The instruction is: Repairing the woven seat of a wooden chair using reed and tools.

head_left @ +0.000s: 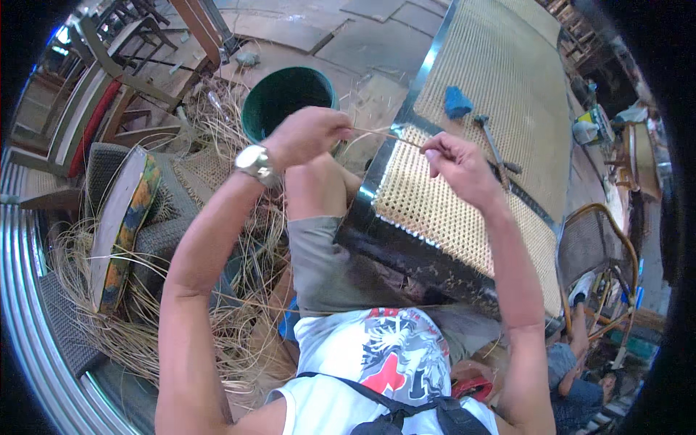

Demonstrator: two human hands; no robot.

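Observation:
Between my two raised hands a thin cane strand (388, 135) is drawn nearly straight. My left hand (310, 135), with a watch (255, 164) on the wrist, is closed round one end, near the green bucket (255, 109). Its outline is a little blurred. My right hand (461, 168) pinches the strand farther along, over the woven cane panel (435, 199). That panel is set in a black frame (370, 172) in front of me. A hammer (491, 139) lies on the weave just beyond my right hand, beside a crumpled blue thing (457, 103).
Loose cane strands (138, 326) are heaped on my left, around a flower-patterned cushion edge (138, 217). Wooden chair frames (109, 65) stand at the far left. A tub (593, 125) and a cane-backed chair (598, 239) are at right, near another person (576, 362).

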